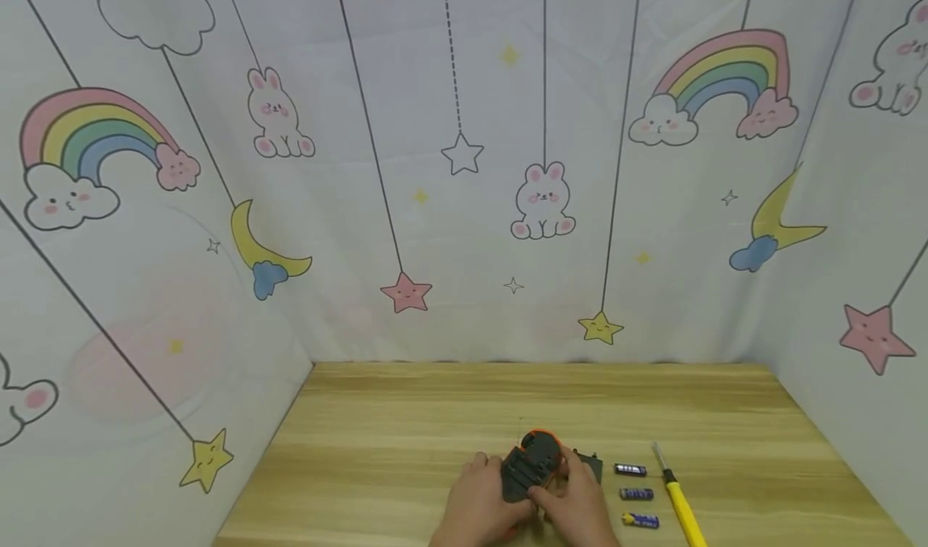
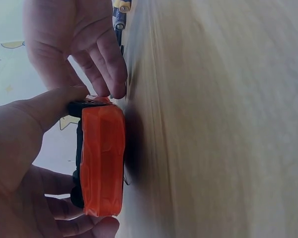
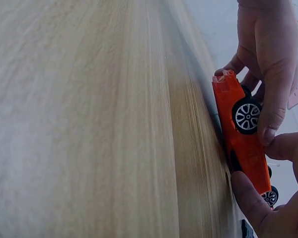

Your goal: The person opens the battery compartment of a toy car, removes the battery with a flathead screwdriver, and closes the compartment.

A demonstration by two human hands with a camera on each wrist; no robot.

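An orange toy car is tipped over between my two hands, its dark underside with slots facing up. My left hand grips it from the left, with the thumb and fingers at opposite ends in the left wrist view. From the right, my right hand pinches the car, thumb against the underside and a fingertip on the orange body. A silver-spoked wheel shows in the right wrist view. Behind my right fingers lies a dark flat piece, partly hidden; its kind is unclear.
Three batteries lie in a column right of my hands: an upper one, a middle one and a lower one. Further right is a screwdriver with a yellow handle. Printed curtains enclose the wooden table.
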